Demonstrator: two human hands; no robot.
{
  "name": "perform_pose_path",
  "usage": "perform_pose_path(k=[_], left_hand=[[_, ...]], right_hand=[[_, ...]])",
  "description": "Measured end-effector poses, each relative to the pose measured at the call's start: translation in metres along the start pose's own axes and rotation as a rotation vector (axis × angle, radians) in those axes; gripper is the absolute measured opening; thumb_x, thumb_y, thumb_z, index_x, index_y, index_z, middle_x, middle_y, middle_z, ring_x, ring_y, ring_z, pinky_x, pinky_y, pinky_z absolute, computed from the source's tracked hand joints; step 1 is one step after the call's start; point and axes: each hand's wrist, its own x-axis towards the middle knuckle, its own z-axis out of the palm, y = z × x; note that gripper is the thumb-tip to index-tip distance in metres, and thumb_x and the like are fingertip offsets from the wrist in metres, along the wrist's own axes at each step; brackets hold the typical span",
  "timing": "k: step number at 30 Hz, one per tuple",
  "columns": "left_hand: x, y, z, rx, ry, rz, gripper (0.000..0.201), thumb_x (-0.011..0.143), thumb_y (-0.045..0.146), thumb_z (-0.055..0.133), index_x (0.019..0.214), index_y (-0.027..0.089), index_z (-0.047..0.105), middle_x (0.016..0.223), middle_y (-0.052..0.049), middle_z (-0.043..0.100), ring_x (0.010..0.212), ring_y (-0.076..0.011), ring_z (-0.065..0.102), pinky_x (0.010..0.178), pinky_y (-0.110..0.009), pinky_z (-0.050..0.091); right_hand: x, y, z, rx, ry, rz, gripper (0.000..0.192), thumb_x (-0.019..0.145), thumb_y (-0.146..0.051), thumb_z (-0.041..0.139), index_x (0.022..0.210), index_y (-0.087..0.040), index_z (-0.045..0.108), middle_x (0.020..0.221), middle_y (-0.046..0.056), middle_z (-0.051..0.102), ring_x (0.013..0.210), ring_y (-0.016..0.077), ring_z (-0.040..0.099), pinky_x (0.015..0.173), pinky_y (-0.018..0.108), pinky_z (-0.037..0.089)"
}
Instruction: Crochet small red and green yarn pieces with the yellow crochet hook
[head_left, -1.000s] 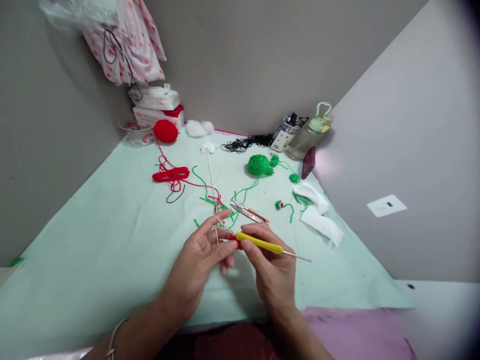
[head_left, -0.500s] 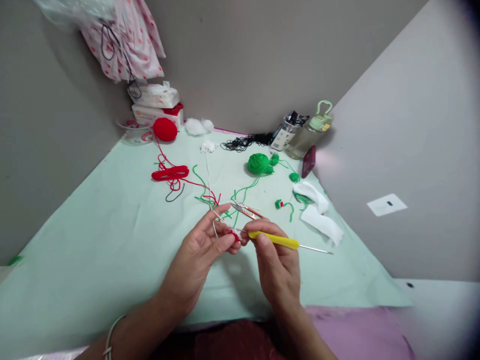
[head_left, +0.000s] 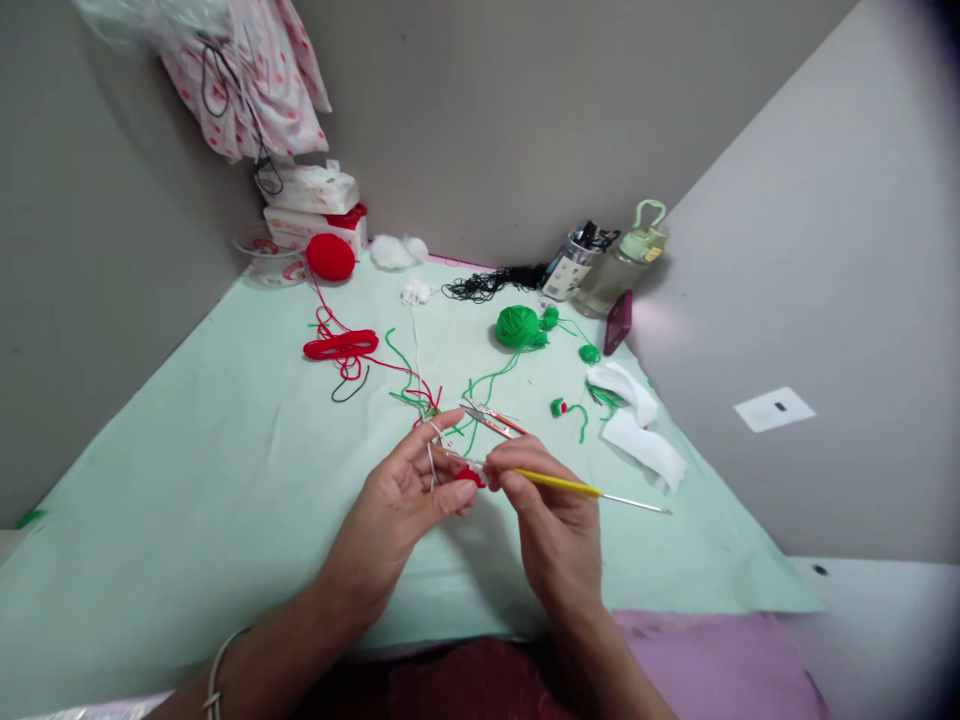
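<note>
My left hand pinches a small red crochet piece between thumb and fingers, with pale yarn looped over its index finger. My right hand grips a yellow-handled crochet hook; the hook's working end meets the red piece, and its metal tail points right. Both hands hover low over the mint-green table cover, just in front of a pair of thread snips.
A red yarn ball, a loose red yarn bundle and a green yarn ball lie further back. White fabric strips, a bottle, a pen cup and tissue packs stand near the walls.
My right hand has rolled the crochet hook, so the yellow handle now looks thinner, and its tail reaches further right. The left hand stays about where it was.
</note>
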Motion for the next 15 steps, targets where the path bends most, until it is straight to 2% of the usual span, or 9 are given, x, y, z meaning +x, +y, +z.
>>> perform_pose_path(k=[5,9,12,15], left_hand=[[-0.0002,-0.0004,-0.0016,0.012,-0.004,-0.001,0.067,0.083,0.022,0.086,0.145,0.025,0.061,0.090,0.001,0.070,0.084,-0.0142,0.065,0.080,-0.027,0.051],[-0.0006,-0.0028,-0.0025,0.020,-0.005,0.012,0.062,0.082,0.020,0.087,0.140,0.025,0.065,0.088,0.001,0.069,0.087,-0.0153,0.065,0.083,-0.028,0.050],[-0.0003,-0.0051,-0.0035,0.024,0.007,0.014,0.061,0.082,0.020,0.087,0.140,0.026,0.066,0.090,0.001,0.070,0.089,-0.0149,0.064,0.086,-0.028,0.049],[0.0006,-0.0066,-0.0048,0.033,0.020,0.007,0.062,0.083,0.020,0.087,0.140,0.028,0.066,0.097,0.001,0.072,0.093,-0.0152,0.064,0.091,-0.029,0.049]], right_hand=[[0.0024,0.0011,-0.0054,0.172,-0.046,0.173,0.009,0.095,-0.037,0.076,0.096,-0.030,0.082,0.085,0.000,0.069,0.076,0.0142,0.060,0.071,0.028,0.049],[0.0036,-0.0021,-0.0056,0.154,-0.077,0.186,0.017,0.095,-0.040,0.075,0.088,-0.025,0.079,0.085,0.001,0.066,0.081,0.0160,0.060,0.076,0.029,0.050],[0.0008,-0.0040,-0.0034,0.046,-0.041,0.171,0.010,0.097,-0.035,0.073,0.100,-0.027,0.079,0.095,0.003,0.069,0.089,0.0178,0.064,0.081,0.031,0.053],[-0.0026,-0.0035,-0.0019,-0.005,-0.031,0.139,0.013,0.099,-0.033,0.070,0.108,-0.029,0.079,0.103,0.004,0.073,0.095,0.0187,0.067,0.084,0.032,0.055]])
